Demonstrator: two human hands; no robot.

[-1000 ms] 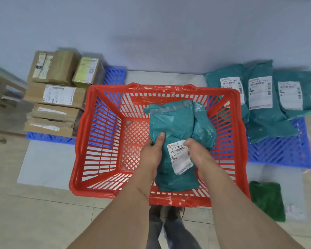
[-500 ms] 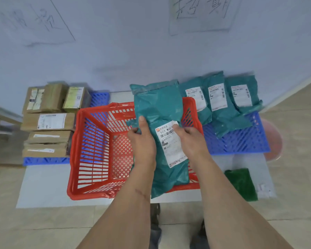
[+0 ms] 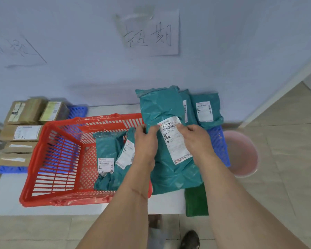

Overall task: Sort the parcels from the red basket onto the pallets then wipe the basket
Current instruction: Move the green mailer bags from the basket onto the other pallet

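Note:
A teal parcel bag [image 3: 162,108] with a white label hangs upright above the right side of the red basket [image 3: 48,159]. My left hand [image 3: 145,141] grips its left edge and my right hand [image 3: 196,139] grips its right side over the label. Two more teal parcels [image 3: 111,150] lie inside the basket. Behind the held bag, teal parcels [image 3: 206,108] rest on the right blue pallet [image 3: 219,141]. Cardboard boxes [image 3: 22,133] are stacked on the left blue pallet [image 3: 77,110].
A green cloth [image 3: 196,202] lies on the floor mat right of the basket. A pink bucket [image 3: 242,151] stands right of the right pallet. Paper signs [image 3: 149,33] hang on the wall. My shoe [image 3: 190,239] shows at the bottom.
Both hands have lifted the teal parcel out of the basket and carried it up and to the right, toward the right pallet. Two parcels in the basket are now uncovered.

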